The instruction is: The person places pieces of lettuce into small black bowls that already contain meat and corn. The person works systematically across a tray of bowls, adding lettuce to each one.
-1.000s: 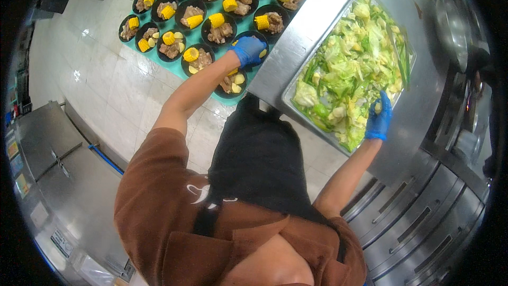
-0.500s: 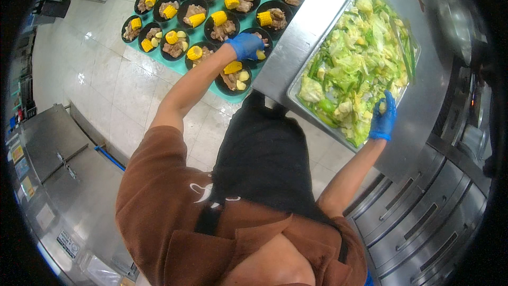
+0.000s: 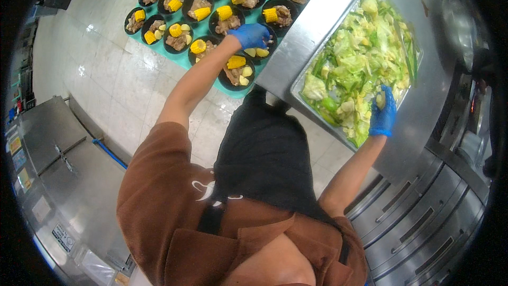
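Observation:
My left hand (image 3: 251, 36), in a blue glove, reaches over a black bowl at the near right of the group. Its partly visible fingers extend over the meat, apart from two pale yellow potato pieces (image 3: 256, 52) at the bowl's near side. The glove hides much of that bowl. Cupped in my blue-gloved right hand (image 3: 385, 114) are more pale potato pieces (image 3: 380, 99). That hand is at the near right edge of a metal tray (image 3: 294, 86) of chopped cabbage and green vegetables (image 3: 360, 55).
Several black bowls with meat and corn cobs, such as the near bowl (image 3: 236, 74), stand on a green surface (image 3: 182, 61). Some also hold potato pieces. The vegetable tray rests on a steel counter (image 3: 296, 37). Steel cabinets (image 3: 84, 180) stand at the left.
The potato piece at my left fingertips now lies in the bowl with another, and that hand has shifted slightly up. My right hand stays by the tray, its potato pieces showing more.

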Motion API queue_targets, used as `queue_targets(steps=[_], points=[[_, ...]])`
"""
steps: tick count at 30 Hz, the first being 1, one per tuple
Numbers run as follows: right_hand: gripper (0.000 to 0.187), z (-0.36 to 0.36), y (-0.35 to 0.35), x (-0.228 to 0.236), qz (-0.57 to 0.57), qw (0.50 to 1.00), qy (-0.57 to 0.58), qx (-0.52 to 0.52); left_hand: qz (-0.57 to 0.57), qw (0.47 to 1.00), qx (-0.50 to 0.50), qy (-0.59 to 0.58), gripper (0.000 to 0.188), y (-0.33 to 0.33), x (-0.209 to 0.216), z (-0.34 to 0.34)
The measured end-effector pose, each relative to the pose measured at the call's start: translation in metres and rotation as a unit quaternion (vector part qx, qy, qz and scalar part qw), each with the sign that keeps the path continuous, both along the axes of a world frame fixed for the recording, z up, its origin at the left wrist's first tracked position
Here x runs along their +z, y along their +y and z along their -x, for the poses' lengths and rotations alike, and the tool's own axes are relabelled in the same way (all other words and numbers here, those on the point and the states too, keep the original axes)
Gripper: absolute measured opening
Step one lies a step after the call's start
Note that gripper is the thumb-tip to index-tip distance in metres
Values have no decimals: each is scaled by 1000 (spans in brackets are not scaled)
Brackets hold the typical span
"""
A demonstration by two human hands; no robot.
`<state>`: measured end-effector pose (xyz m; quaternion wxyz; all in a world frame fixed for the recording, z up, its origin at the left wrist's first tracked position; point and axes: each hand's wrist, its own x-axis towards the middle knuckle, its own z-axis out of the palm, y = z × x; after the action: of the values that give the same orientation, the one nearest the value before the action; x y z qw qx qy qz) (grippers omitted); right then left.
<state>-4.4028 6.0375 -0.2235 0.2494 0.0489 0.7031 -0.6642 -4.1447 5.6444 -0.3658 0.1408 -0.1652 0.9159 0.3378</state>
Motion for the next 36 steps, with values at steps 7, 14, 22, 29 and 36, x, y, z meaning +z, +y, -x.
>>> queue_targets(steps=[7, 14, 22, 29, 36], points=[[37, -24, -44, 1, 18, 988, -42, 145, -337, 821, 425, 177, 35, -8, 46, -70], [36, -92, -179, -22, 47, 902, -65, 424, -268, 799, 490, 222, 43, -30, 43, -155], [34, -160, -317, -128, 5, 823, 28, 568, -26, 912, 369, 180, 42, -49, -16, -135], [34, -187, -379, -161, -122, 683, 276, 665, -66, 927, 336, 154, 29, -58, -44, -123], [33, -193, -404, -173, -145, 586, 345, 718, -12, 924, 351, 153, 29, -58, -54, -128]])
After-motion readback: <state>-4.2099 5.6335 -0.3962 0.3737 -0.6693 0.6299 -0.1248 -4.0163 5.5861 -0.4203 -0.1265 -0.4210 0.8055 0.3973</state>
